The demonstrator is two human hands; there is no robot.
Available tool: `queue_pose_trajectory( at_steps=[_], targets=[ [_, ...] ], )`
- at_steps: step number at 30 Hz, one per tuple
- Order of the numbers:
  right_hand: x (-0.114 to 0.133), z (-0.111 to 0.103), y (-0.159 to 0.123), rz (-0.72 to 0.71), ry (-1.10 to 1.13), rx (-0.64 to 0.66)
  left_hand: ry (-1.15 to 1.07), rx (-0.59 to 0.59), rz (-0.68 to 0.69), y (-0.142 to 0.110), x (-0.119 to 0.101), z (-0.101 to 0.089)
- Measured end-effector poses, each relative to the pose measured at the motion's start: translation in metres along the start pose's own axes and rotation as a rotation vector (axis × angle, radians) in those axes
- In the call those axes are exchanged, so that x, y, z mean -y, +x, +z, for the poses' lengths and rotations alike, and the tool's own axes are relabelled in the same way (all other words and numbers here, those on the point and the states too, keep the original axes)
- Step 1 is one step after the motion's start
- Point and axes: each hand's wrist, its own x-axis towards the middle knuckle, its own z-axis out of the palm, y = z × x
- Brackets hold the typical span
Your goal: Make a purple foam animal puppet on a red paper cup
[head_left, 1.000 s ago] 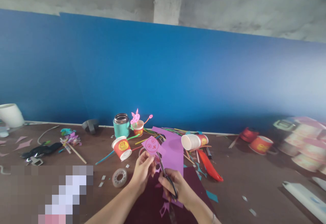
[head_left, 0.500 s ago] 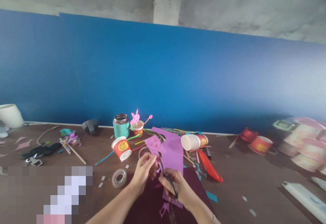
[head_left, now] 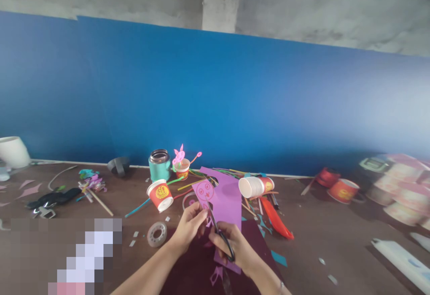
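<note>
Drawn-on purple paper point(head_left: 204, 191) shifted rightward; left hand point(head_left: 190, 226) pinching it, right hand point(head_left: 234, 245) curled round scissors point(head_left: 214, 217), both angled inward.

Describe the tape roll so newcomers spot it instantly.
On the brown table, find the left hand. Left of it, in front of the tilted red cup, sits the tape roll. It's a whitish ring whose open centre sets it apart from white scraps.
</note>
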Motion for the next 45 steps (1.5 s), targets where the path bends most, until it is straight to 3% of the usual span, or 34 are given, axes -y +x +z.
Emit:
queue_pose_trajectory(
  at_steps=[45],
  targets=[
    [0.0010, -0.0058, -0.0007, 0.058, -0.034, 0.033, -0.174, 0.045, -0.010, 0.0017, -0.0003, -0.0068]
  ],
)
